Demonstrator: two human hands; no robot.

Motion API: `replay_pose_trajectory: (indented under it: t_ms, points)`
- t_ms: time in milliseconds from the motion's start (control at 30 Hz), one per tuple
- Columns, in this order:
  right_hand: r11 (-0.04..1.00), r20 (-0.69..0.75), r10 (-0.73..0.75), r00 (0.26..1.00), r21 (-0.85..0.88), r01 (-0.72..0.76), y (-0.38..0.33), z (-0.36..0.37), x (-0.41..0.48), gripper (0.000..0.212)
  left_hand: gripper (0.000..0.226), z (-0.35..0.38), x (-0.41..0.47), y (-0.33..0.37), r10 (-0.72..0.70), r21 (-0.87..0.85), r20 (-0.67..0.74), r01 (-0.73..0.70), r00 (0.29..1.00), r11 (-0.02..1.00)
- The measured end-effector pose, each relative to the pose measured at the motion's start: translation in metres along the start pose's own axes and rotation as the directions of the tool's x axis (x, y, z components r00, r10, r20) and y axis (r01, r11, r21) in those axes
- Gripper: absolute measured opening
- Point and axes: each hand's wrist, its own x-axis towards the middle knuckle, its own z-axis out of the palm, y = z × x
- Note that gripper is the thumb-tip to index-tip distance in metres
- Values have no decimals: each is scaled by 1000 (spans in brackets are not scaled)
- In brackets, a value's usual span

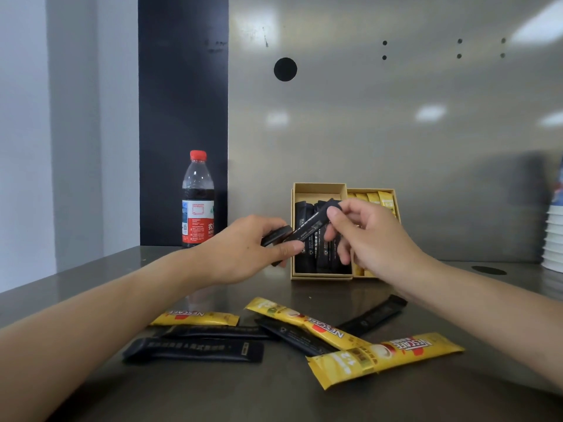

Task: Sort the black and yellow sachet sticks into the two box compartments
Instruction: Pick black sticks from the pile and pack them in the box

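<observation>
Black sachet stick [307, 225] was held in the air over the box [320, 276], at 12 o'clock from the loose pile.

Head view: the right hand [371, 236] fingers pinched its upper end and the left hand [240, 251] fingers pinched the lower end. There may have been a second stick tucked in the left hand; couldn't tell.

The step in hand looked like dropping off a black one. The next move called for lowering it into the left compartment [320, 193] and lining it up with the black sticks already there. The right compartment [370, 190] held the yellows.

Counts:
- Loose on the surface [274, 397]: four loose black sticks [193, 350] and three loose yellow sticks [384, 356].
- Boxed: about four yellow tops showed; the black count was unclear.
- One bottle [198, 202] stood at 10 o'clock.
- One cup stack [553, 239] stood at 3 o'clock.
</observation>
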Motion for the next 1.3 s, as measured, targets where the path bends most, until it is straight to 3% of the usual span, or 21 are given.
replay_pose_trajectory:
  t_ms: [100,267,400,533,700,867,1100,1300]
  points:
    - [986,24,73,997,148,-76,-3,-4,-1,16,30,-1,1,1,7,5,-75,-7,997,1000]
    - [971,127,81,989,212,-107,-6,2,-7,16,26,1,0,6,28,9,-95,-27,995,1000]
    - [972,29,64,998,226,-68,-3,2,-2,15,20,6,0,5,25,24,-83,-24,996,999]
    - [997,-108,35,993,73,-27,6,-4,8,17,18,10,-1,1,17,67,-88,-11,996,998]
    - [987,-42,-30,999,-157,23,14,2,13,21,32,11,0,-1,-37,212,-111,60,993,975]
    - [948,-48,-93,994,-309,74,22,12,15,28,39,13,0,-6,-93,246,-70,108,993,963]
    - [899,-57,-188,980,-413,148,24,13,14,30,37,16,0,-3,-95,253,-40,102,995,962]
    - [844,3,-252,968,-488,221,24,15,12,18,37,17,0,-3,-78,267,-34,85,996,960]
